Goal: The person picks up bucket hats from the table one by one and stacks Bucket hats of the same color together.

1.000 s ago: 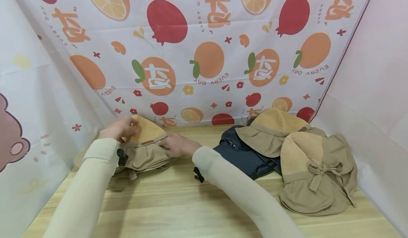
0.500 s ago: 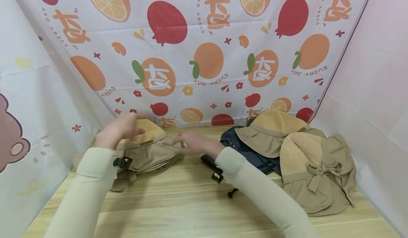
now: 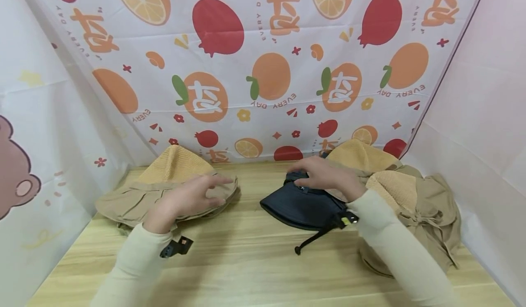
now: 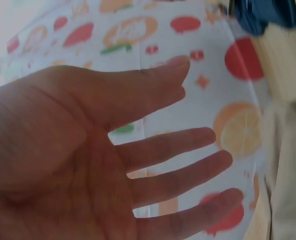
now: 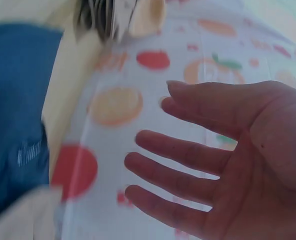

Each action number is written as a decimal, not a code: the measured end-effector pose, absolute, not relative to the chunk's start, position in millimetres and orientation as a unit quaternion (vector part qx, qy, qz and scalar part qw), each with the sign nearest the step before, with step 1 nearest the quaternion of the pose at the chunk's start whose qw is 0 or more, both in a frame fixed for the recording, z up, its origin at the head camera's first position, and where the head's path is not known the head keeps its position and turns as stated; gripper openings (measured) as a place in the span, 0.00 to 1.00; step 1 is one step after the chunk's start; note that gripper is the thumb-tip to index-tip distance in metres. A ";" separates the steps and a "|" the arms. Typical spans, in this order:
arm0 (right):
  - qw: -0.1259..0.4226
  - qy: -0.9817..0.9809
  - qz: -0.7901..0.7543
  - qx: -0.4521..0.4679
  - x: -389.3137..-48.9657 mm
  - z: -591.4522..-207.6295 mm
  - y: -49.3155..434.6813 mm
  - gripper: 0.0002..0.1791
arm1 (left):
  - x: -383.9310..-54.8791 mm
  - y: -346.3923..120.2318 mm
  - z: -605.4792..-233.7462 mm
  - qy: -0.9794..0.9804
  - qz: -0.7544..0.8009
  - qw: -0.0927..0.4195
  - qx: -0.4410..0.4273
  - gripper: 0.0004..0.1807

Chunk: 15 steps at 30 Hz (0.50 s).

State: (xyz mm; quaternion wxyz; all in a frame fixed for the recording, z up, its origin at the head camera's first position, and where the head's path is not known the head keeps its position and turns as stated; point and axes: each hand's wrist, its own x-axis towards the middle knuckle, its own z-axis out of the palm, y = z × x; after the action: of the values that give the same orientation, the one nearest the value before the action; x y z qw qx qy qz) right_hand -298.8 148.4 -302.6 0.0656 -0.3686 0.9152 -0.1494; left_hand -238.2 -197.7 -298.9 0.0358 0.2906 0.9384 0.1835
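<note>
On the left of the table lies a sun hat with a woven yellow crown [image 3: 174,163] and a wide khaki brim [image 3: 127,202]. My left hand [image 3: 191,202] is over the right part of that brim; its fingers are spread in the left wrist view and hold nothing. Right of the middle, a dark navy hat [image 3: 296,204] lies with its brim toward me. Above it hovers my right hand [image 3: 328,175], fingers apart and holding nothing, as the right wrist view confirms. Part of the navy hat is hidden behind this hand.
Two more yellow-and-khaki hats lie at the right: one at the back [image 3: 361,154], one with a tied bow [image 3: 427,218] nearer me. A fruit-print cloth [image 3: 263,129] hangs behind the wooden table [image 3: 246,266], with white side walls.
Both hands have let go of the left hat, whose brim now spreads wider to the left. My right hand has moved right to above the navy hat; my left hand has moved right and slightly nearer.
</note>
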 end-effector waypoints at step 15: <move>0.048 0.959 -0.142 -0.239 -288.6 -299.4 329.9 0.21 | -214.5 -153.2 -318.8 0.925 0.159 0.094 0.331 0.26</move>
State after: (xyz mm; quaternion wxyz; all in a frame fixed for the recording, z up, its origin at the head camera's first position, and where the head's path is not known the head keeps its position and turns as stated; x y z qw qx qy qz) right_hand -288.6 329.9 -299.4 0.0484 -0.2394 0.9593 -0.1416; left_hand -214.5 -153.2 -318.8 0.0944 0.3314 0.9252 0.1589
